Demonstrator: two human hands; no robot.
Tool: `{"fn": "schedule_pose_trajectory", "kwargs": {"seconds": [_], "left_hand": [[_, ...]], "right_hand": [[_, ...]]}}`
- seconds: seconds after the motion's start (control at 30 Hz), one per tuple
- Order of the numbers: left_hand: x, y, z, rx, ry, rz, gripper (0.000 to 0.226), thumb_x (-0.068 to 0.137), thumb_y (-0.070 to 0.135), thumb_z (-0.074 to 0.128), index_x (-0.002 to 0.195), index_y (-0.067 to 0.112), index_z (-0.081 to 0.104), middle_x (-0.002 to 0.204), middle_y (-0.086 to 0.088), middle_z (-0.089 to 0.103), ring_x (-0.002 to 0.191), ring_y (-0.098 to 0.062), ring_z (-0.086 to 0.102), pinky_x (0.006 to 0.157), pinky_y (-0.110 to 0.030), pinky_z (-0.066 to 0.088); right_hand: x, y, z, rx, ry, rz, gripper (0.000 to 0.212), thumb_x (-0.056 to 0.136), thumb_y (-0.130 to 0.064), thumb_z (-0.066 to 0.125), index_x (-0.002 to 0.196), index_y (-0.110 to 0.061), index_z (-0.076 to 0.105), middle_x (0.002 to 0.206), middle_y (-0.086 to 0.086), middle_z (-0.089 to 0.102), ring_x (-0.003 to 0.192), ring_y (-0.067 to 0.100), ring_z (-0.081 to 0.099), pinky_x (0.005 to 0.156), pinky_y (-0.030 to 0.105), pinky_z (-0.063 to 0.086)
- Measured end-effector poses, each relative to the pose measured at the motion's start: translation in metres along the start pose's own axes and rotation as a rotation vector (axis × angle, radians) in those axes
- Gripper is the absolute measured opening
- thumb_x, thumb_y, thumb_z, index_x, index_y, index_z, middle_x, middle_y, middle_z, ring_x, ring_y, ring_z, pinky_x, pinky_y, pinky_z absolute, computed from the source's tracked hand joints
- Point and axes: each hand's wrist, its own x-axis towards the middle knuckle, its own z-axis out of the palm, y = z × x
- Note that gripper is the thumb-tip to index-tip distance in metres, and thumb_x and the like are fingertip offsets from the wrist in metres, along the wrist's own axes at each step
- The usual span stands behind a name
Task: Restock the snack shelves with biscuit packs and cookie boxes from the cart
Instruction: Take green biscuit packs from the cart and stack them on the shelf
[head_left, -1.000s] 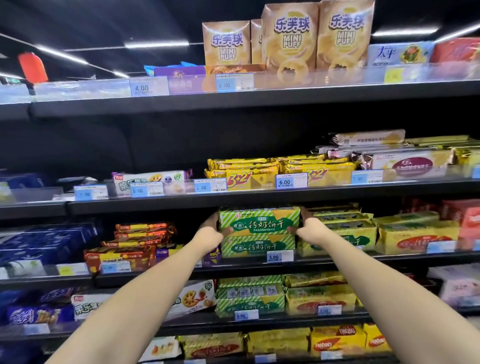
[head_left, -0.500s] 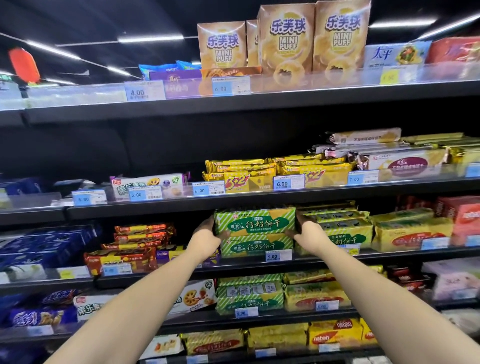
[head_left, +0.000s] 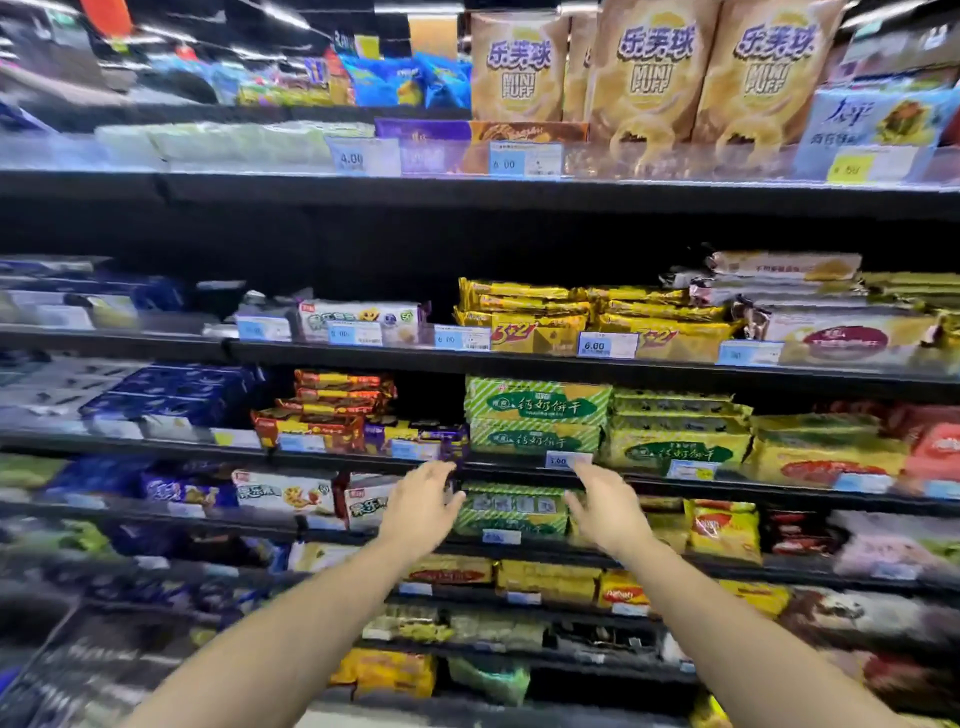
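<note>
Obs. Two green biscuit packs lie stacked flat on the middle shelf, one on the other. Their fronts are at the shelf lip, just behind the 5.00 price tag. The long axis of both runs left-right, parallel to the lip. Yellow-green packs sit against them on the right. On the left there is a dark gap, then purple packs.

Relation to hands: the stack is above and ahead of both, over the gap between them. My right hand is under the stack's right end, index tip just below the price tag. My left hand is just outside the stack's left end, fingertips up at the lip. The right is marginally nearer. Neither touches the packs.

Hand state: both spread, fingers loosely straight, palms turned roughly toward each other, nothing held. The frame is blurred, so I cannot tell whether any fingertip rests on the lip.

One shelf down, another green pack shows between the hands; no contact seen.

Judgement: this facing looks full at two high, with little headroom under the shelf above. More stock has to come from the cart, which is not in view. If the stack needs squaring instead, I would take it by the short ends with both hands rising together.
</note>
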Motion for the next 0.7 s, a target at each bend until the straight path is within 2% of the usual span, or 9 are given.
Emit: {"fn": "schedule_pose_trajectory", "kwargs": {"seconds": [0.2, 0.33, 0.5, 0.57, 0.67, 0.7], "left_hand": [[-0.085, -0.076, -0.005, 0.058, -0.13, -0.229, 0.045, 0.102, 0.045, 0.046, 0.141, 0.024, 0.051, 0.148, 0.003, 0.047, 0.129, -0.021, 0.05, 0.103, -0.039, 0.045], [-0.135, -0.142, -0.026, 0.093, -0.145, -0.388, 0.045, 0.101, 0.044, 0.047, 0.143, 0.027, 0.046, 0.139, -0.001, 0.055, 0.124, -0.028, 0.054, 0.103, -0.043, 0.044], [-0.198, -0.24, -0.065, 0.133, -0.149, -0.56, 0.047, 0.098, 0.042, 0.05, 0.142, 0.027, 0.049, 0.141, -0.003, 0.053, 0.125, -0.03, 0.054, 0.104, -0.04, 0.043], [-0.227, -0.284, -0.085, 0.112, -0.133, -0.618, 0.044, 0.098, 0.042, 0.05, 0.139, 0.027, 0.05, 0.141, -0.002, 0.052, 0.125, -0.031, 0.053, 0.103, -0.041, 0.043], [-0.27, -0.355, -0.123, 0.133, -0.11, -0.704, 0.042, 0.098, 0.045, 0.048, 0.136, 0.026, 0.052, 0.133, -0.003, 0.055, 0.122, -0.031, 0.055, 0.102, -0.04, 0.042], [-0.282, -0.378, -0.135, 0.144, -0.106, -0.738, 0.04, 0.098, 0.045, 0.047, 0.134, 0.027, 0.053, 0.131, -0.003, 0.056, 0.122, -0.031, 0.055, 0.102, -0.039, 0.041]], "right_hand": [[-0.02, -0.083, 0.059, -0.024, -0.263, -0.134, 0.056, 0.101, -0.038, 0.052, 0.151, -0.018, 0.04, 0.153, 0.003, 0.045, 0.14, 0.023, 0.043, 0.111, 0.037, 0.041], [-0.02, -0.163, 0.099, -0.056, -0.392, -0.273, 0.056, 0.102, -0.039, 0.049, 0.153, -0.022, 0.036, 0.154, 0.005, 0.042, 0.14, 0.026, 0.041, 0.109, 0.038, 0.041], [-0.015, -0.295, 0.154, -0.087, -0.483, -0.459, 0.044, 0.101, -0.037, 0.047, 0.143, -0.022, 0.049, 0.14, 0.006, 0.056, 0.126, 0.028, 0.052, 0.099, 0.042, 0.049], [-0.014, -0.355, 0.177, -0.09, -0.533, -0.525, 0.043, 0.1, -0.037, 0.049, 0.139, -0.02, 0.052, 0.134, 0.007, 0.06, 0.122, 0.028, 0.056, 0.094, 0.039, 0.05], [-0.017, -0.451, 0.208, -0.037, -0.584, -0.622, 0.035, 0.096, -0.031, 0.056, 0.127, -0.016, 0.06, 0.12, 0.01, 0.068, 0.105, 0.028, 0.063, 0.077, 0.034, 0.05], [-0.019, -0.482, 0.218, -0.022, -0.591, -0.655, 0.033, 0.094, -0.028, 0.056, 0.124, -0.015, 0.062, 0.121, 0.01, 0.068, 0.108, 0.029, 0.063, 0.08, 0.036, 0.05]]}}
